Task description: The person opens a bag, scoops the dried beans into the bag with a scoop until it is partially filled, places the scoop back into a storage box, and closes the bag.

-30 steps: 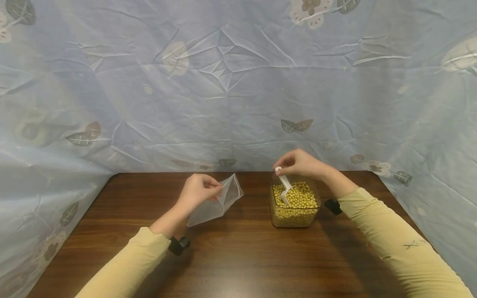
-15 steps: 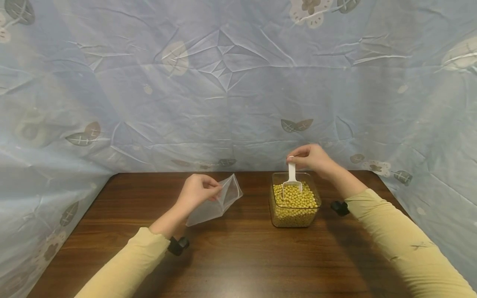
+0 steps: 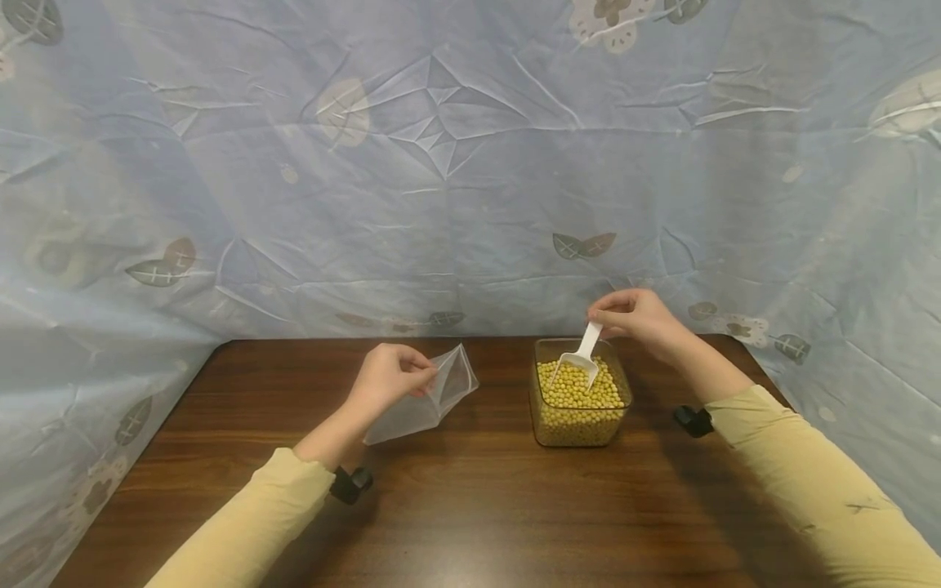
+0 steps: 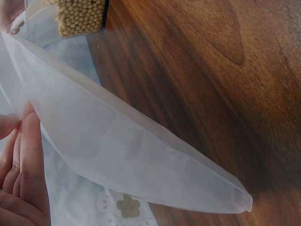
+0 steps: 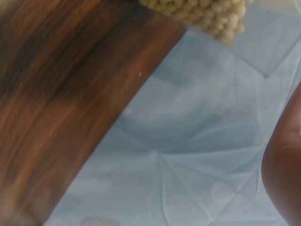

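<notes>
My left hand [image 3: 390, 377] pinches the rim of a translucent plastic bag [image 4: 108, 127], whose mouth stands partly spread in the head view. Over a clear square container [image 3: 542, 426] of yellow soybeans [image 3: 581, 390], my right hand [image 3: 638, 320] grips a white scoop [image 3: 586, 347] by the end of its handle. The scoop's bowl tilts down into the container, at the beans' surface; how much it carries cannot be told. In the right wrist view only a blurred part of the right hand [image 5: 287, 160] shows, and the scoop is out of sight.
The brown wooden table [image 3: 470, 506] ends at a back edge just behind the container. A pale blue patterned cloth [image 3: 456, 204] hangs behind the table and along both sides. Each wrist wears a small black camera, such as the left one [image 3: 351, 483].
The right hand has moved right and slightly up, then a little lower, turning the scoop so its handle now leans right. The left hand and the bag have stayed almost still.
</notes>
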A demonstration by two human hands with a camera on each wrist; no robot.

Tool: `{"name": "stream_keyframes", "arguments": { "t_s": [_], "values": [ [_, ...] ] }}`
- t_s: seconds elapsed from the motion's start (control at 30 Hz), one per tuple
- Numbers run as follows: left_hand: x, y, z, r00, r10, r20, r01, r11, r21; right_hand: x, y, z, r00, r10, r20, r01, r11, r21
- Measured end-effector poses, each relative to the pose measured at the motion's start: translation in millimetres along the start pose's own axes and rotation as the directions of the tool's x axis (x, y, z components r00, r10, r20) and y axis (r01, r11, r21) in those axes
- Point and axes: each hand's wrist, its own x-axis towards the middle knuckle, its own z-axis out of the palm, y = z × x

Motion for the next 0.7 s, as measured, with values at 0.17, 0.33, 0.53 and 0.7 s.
{"name": "stream_keyframes", "arguments": {
  "t_s": [0.17,0.33,0.53,0.7],
  "values": [
    [1.2,-0.9,0.7,1.000,0.011,0.005,-0.011,1.000,0.001,-7.3,-6,-10,0.998,-0.012,0.067,0.022,0.987,-0.159],
    [1.1,-0.4,0.5,1.000,-0.001,0.008,0.001,1.000,0.010,-9.6,-12,-13,0.990,-0.017,0.141,0.051,0.971,-0.235],
    [1.2,-1.3,1.0,1.000,-0.012,0.010,0.012,1.000,0.010,-9.7,-12,-11,0.981,0.029,0.191,0.022,0.965,-0.262],
    [1.9,-1.9,1.2,1.000,-0.013,0.013,0.013,1.000,-0.007,-11.1,-8,-11,0.982,0.064,0.175,-0.022,0.972,-0.233]
  ]
}}
